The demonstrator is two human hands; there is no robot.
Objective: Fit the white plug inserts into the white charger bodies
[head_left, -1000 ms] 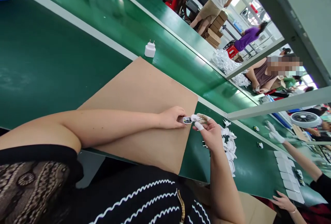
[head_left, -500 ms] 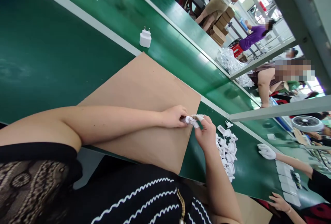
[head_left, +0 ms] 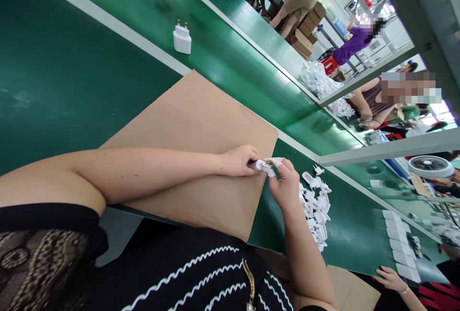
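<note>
Above the right edge of a brown cardboard sheet [head_left: 201,119], my two hands meet at a small white plastic charger part [head_left: 261,165]. My left hand [head_left: 240,160] is closed on its left end. From the other side, my right hand [head_left: 285,184] pinches the part between thumb and forefinger, both wrapped in white finger covers. The fingers hide much of the part, so its exact shape is unclear. A heap of white plug housings [head_left: 316,205] lies on the green tabletop just beyond my right wrist.
A white two-pin charger [head_left: 182,39] stands on the green conveyor belt [head_left: 230,62] behind the cardboard. Grey metal frame bars [head_left: 381,150] cross at the right. A co-worker's hand [head_left: 390,278] rests near the table edge, by a row of white pieces [head_left: 398,246].
The charger on the belt has shifted up and left. A co-worker's gloved hand has left the table at the right. My hands keep nearly the same hold.
</note>
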